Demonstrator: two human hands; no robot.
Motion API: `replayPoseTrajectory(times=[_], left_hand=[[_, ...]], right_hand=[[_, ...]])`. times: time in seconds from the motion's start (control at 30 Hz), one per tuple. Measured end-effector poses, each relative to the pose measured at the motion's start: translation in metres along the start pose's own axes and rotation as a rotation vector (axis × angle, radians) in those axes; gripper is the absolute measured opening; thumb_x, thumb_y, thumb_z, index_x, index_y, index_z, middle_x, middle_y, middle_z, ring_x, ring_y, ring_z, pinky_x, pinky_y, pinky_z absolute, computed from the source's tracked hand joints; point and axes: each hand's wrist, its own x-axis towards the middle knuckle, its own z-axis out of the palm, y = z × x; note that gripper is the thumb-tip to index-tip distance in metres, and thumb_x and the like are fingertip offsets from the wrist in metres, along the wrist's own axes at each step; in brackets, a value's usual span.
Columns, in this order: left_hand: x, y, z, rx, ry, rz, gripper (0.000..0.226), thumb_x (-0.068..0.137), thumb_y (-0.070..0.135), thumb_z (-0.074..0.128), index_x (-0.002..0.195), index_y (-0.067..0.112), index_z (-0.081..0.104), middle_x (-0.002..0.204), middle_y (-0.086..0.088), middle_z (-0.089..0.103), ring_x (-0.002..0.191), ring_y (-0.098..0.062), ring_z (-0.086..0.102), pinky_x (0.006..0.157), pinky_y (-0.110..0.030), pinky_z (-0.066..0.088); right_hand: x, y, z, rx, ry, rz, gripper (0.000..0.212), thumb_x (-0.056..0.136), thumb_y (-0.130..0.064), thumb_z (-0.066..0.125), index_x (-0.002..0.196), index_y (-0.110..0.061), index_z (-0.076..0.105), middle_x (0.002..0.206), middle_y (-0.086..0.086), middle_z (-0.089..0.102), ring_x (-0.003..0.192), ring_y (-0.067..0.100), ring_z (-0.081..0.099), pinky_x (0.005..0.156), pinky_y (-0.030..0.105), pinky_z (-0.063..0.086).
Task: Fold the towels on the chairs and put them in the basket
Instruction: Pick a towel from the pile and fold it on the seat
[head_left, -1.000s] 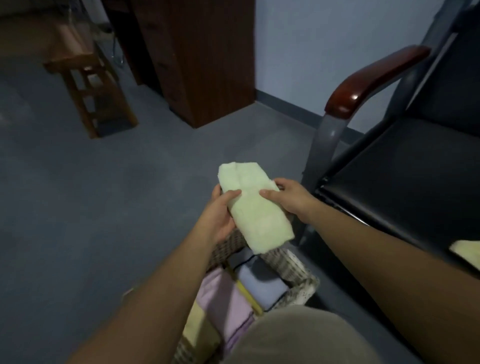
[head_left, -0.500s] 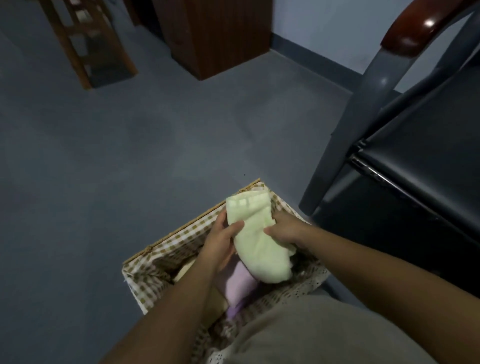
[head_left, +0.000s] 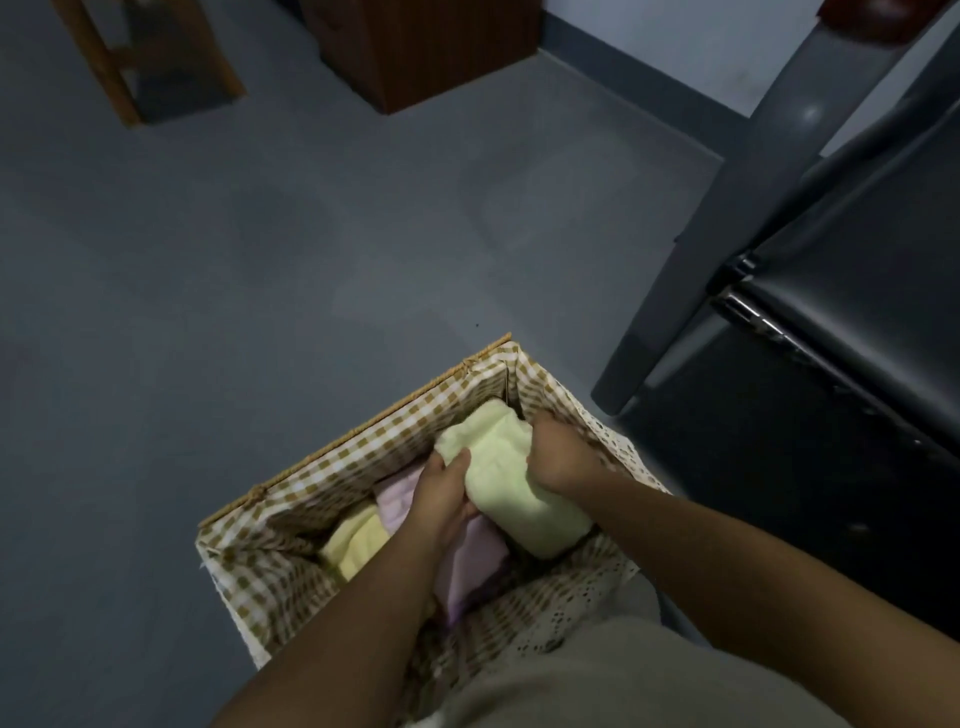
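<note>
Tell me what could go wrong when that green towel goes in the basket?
The folded green towel lies slanted at the right end of the basket, not yet flat. If the left hand and right hand let go now, it might flop open. Pushing it down could also rumple the pink towel and yellow towel packed beside it.
</note>
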Motion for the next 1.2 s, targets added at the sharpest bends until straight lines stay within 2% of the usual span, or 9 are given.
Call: replayPoseTrajectory(times=[0.07, 0.2, 0.33, 0.53, 0.63, 0.73, 0.9, 1.07, 1.2], left_hand=[[0.006, -0.003, 0.003, 0.080, 0.040, 0.014, 0.030, 0.107, 0.024, 0.046, 0.137, 0.024, 0.045, 0.126, -0.010, 0.062, 0.103, -0.028, 0.065, 0.099, -0.054, 0.051], [0.020, 0.000, -0.001, 0.620, 0.156, 0.180, 0.054, 0.100, 0.036, 0.054, 0.143, 0.004, 0.050, 0.141, -0.016, 0.056, 0.129, -0.032, 0.053, 0.111, -0.036, 0.040], [0.012, 0.021, -0.006, 0.838, 0.204, 0.117, 0.051, 0.096, 0.036, 0.055, 0.127, -0.005, 0.061, 0.123, -0.023, 0.066, 0.114, -0.038, 0.062, 0.099, -0.041, 0.051], [-0.050, 0.079, 0.020, 1.394, 0.017, 0.245, 0.048, 0.099, 0.043, 0.052, 0.117, 0.001, 0.065, 0.118, -0.020, 0.068, 0.110, -0.035, 0.064, 0.086, -0.035, 0.051], [-0.097, 0.126, 0.057, 1.417, -0.078, 0.461, 0.029, 0.098, 0.033, 0.053, 0.083, 0.010, 0.062, 0.098, -0.017, 0.071, 0.095, -0.030, 0.068, 0.072, -0.031, 0.045], [-0.148, 0.174, 0.101, 1.359, -0.118, 0.633, 0.032, 0.098, 0.027, 0.053, 0.070, 0.013, 0.055, 0.088, -0.018, 0.068, 0.084, -0.027, 0.066, 0.070, -0.032, 0.045], [-0.239, 0.204, 0.198, 1.284, -0.188, 0.936, 0.035, 0.098, 0.033, 0.051, 0.095, 0.001, 0.065, 0.099, -0.018, 0.071, 0.094, -0.034, 0.067, 0.090, -0.044, 0.054], [-0.315, 0.154, 0.302, 1.400, -0.288, 1.255, 0.025, 0.097, 0.031, 0.051, 0.102, 0.010, 0.064, 0.103, -0.010, 0.067, 0.095, -0.030, 0.062, 0.079, -0.035, 0.049], [-0.343, 0.082, 0.369, 1.461, -0.511, 1.267, 0.019, 0.095, 0.032, 0.051, 0.099, 0.018, 0.063, 0.101, -0.003, 0.066, 0.089, -0.024, 0.060, 0.081, -0.042, 0.054]], right_hand=[[0.002, 0.000, 0.006, -0.038, -0.012, 0.007, 0.055, 0.097, -0.011, 0.051, 0.148, -0.007, 0.031, 0.144, 0.017, 0.049, 0.133, 0.032, 0.048, 0.111, 0.036, 0.032], [0.002, 0.004, 0.011, -0.066, -0.073, 0.025, 0.061, 0.096, -0.011, 0.053, 0.150, -0.006, 0.027, 0.142, 0.020, 0.050, 0.130, 0.034, 0.051, 0.109, 0.037, 0.036], [-0.018, 0.010, -0.007, 0.020, -0.097, -0.046, 0.050, 0.098, -0.030, 0.051, 0.141, -0.008, 0.042, 0.141, 0.016, 0.051, 0.129, 0.032, 0.050, 0.105, 0.036, 0.039], [-0.073, -0.005, -0.081, 0.096, -0.031, -0.113, 0.040, 0.095, -0.044, 0.054, 0.116, -0.012, 0.065, 0.120, 0.009, 0.066, 0.111, 0.028, 0.060, 0.092, 0.035, 0.049], [-0.111, -0.011, -0.140, 0.177, 0.131, -0.114, 0.040, 0.094, -0.042, 0.056, 0.110, -0.009, 0.069, 0.112, 0.010, 0.070, 0.105, 0.027, 0.064, 0.089, 0.035, 0.051], [-0.155, -0.001, -0.206, 0.204, 0.332, -0.114, 0.034, 0.092, -0.041, 0.059, 0.102, -0.011, 0.072, 0.104, 0.008, 0.074, 0.100, 0.024, 0.067, 0.087, 0.034, 0.052], [-0.250, 0.053, -0.302, 0.196, 0.615, -0.022, 0.033, 0.094, -0.042, 0.055, 0.111, -0.017, 0.067, 0.109, 0.003, 0.068, 0.101, 0.024, 0.063, 0.089, 0.035, 0.051], [-0.334, 0.148, -0.338, -0.083, 0.718, 0.199, 0.032, 0.094, -0.039, 0.049, 0.114, -0.015, 0.056, 0.106, 0.007, 0.063, 0.089, 0.027, 0.060, 0.081, 0.042, 0.055], [-0.380, 0.232, -0.330, -0.112, 0.749, 0.379, 0.034, 0.093, -0.035, 0.050, 0.115, -0.011, 0.056, 0.111, 0.010, 0.064, 0.096, 0.030, 0.061, 0.083, 0.043, 0.054]])
